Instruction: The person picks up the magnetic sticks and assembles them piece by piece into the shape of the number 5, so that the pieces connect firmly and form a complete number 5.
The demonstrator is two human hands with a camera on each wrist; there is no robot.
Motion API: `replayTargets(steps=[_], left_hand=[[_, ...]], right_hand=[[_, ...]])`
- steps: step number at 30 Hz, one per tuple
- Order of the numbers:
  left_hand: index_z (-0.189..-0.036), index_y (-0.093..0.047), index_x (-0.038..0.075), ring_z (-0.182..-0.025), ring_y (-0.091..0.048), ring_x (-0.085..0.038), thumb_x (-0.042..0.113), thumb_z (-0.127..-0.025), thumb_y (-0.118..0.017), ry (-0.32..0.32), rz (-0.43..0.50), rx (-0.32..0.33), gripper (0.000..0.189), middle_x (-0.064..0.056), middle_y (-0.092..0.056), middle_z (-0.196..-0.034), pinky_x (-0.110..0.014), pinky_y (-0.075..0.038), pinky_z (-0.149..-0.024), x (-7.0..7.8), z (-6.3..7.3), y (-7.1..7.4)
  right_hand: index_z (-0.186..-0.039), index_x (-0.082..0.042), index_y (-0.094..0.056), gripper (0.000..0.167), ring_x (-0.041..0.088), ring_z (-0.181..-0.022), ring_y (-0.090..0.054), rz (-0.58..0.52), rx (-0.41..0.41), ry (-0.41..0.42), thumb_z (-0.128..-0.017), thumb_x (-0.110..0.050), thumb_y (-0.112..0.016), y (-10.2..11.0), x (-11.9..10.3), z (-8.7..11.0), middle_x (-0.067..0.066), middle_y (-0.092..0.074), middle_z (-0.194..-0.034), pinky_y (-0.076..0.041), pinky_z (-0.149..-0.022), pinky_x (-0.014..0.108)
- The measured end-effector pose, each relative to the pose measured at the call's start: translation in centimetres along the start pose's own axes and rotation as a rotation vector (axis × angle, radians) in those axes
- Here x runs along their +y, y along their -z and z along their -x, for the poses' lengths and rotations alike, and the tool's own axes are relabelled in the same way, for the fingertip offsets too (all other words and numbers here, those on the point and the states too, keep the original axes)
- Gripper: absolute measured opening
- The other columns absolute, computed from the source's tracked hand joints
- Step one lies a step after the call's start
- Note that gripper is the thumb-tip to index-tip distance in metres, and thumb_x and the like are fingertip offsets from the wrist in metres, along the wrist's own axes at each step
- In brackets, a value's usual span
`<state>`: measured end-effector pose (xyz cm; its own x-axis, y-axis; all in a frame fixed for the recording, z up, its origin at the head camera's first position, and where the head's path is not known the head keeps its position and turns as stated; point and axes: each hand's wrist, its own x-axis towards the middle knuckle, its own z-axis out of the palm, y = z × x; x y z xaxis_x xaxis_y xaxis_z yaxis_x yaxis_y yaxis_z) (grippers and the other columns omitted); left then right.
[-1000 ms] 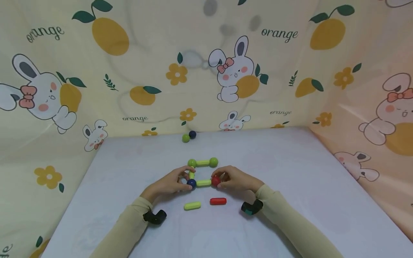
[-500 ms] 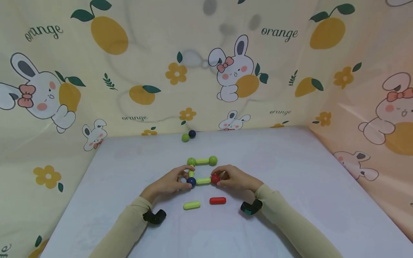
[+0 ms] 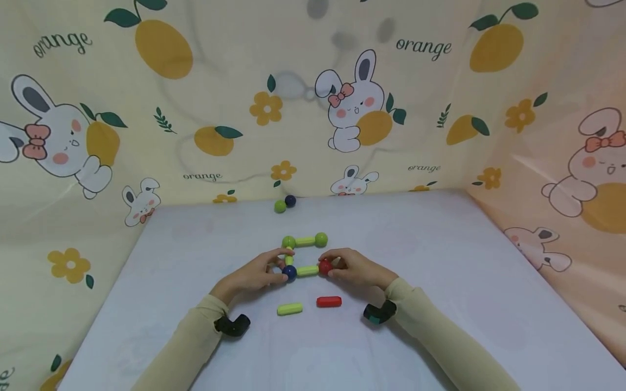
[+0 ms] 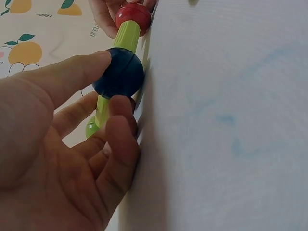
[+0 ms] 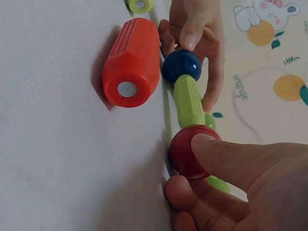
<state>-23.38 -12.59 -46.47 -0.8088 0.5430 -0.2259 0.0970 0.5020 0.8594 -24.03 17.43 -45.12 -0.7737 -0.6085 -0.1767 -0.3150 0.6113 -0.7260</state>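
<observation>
I have the left hand (image 3: 254,272) pinching the blue ball (image 3: 290,273), the right hand (image 3: 359,268) the red ball (image 3: 324,267); the three-rod frame (image 3: 307,271) looks joined on the table (image 3: 415,233), one side open; lime rod (image 3: 290,309), red rod (image 3: 329,301), far balls (image 3: 280,206) lie loose.

Room right of green ball (image 3: 320,239), tight nearer.
We've right hand (image 3: 359,269) crowding the gap to red ball (image 3: 325,267); red rod (image 3: 329,301), green rod (image 3: 290,309) obstruct our near side.
</observation>
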Motion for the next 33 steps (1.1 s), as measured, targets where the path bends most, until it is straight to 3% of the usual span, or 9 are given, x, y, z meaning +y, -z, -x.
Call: replayTargets(steps=[19, 33], left_hand=[[-0.152, -0.042, 0.02, -0.068, -0.049, -0.015, 0.016, -0.098, -0.066, 0.005, -0.006, -0.012, 0.059, -0.013, -0.055, -0.128, -0.026, -0.043, -0.059, 0.02, 0.38, -0.2], [-0.152, -0.042, 0.019, -0.066, -0.049, -0.015, 0.016, -0.098, -0.066, -0.006, -0.024, -0.004, 0.059, -0.014, -0.055, -0.128, -0.026, -0.043, -0.058, 0.37, 0.26, 0.14]], right_hand=[[-0.136, -0.012, -0.06, 0.04, 0.017, -0.092, -0.063, -0.015, -0.022, -0.001, -0.096, -0.013, -0.068, -0.15, -0.23, 0.23, 0.007, -0.067, -0.117, -0.056, -0.081, 0.029], [-0.138, -0.011, -0.059, 0.042, 0.016, -0.094, -0.064, -0.015, -0.011, 0.009, -0.098, -0.021, -0.068, 0.05, -0.29, -0.01, 0.005, -0.067, -0.119, -0.056, -0.087, 0.034]])
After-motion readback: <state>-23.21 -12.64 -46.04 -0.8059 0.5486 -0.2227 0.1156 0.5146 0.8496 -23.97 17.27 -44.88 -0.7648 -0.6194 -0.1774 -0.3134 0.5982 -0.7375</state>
